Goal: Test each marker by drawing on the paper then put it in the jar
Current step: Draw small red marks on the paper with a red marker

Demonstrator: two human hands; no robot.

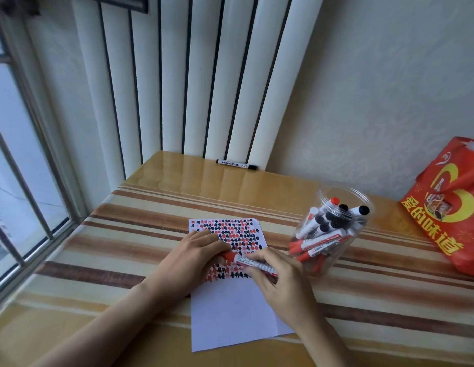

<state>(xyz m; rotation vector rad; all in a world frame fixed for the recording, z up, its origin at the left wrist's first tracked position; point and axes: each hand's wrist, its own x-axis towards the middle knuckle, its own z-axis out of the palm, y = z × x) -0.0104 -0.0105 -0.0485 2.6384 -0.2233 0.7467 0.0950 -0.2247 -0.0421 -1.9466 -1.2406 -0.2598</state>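
A white paper (230,311) lies on the striped table, its upper half filled with rows of red and black marks. Over the paper both hands hold one red marker (246,261), which lies nearly level. My left hand (196,256) grips its red cap end. My right hand (280,284) pinches the white barrel. To the right stands a clear plastic jar (333,229) holding several red and black markers. A lone black marker (236,164) lies at the table's far edge, against the wall.
A red printed bag (450,205) stands at the right edge of the table. White vertical panels and a wall close off the back. A barred window (21,160) runs along the left side.
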